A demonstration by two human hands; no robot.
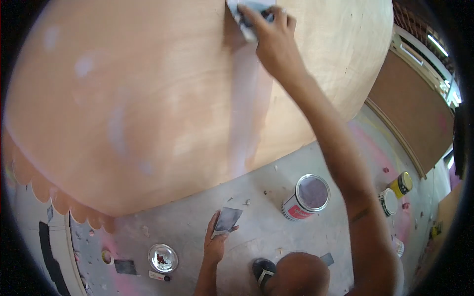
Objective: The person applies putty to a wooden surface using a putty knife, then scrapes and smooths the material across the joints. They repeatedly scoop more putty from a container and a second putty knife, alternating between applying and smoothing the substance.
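Observation:
High on a large curved wooden panel (187, 98), my right hand (275, 32) is closed on a flat spreader (243, 22) whose edge lies against the surface. Below it a pale greyish filler strip (244, 103) runs down the panel to its lower edge. My left hand (216, 237) is lower down, over the floor, holding a grey flat plate (227, 219) between thumb and fingers. To its right stands an open can of greyish-purple paste (313, 192) with a red label.
A round metal lid (163, 258) with reddish bits lies on the floor (256, 197), beside a small tube (159, 276) and a dark sheet (125, 267). More cans (388, 203) stand at the right. A brown board (410, 103) leans behind them. My knee and shoe are at the bottom.

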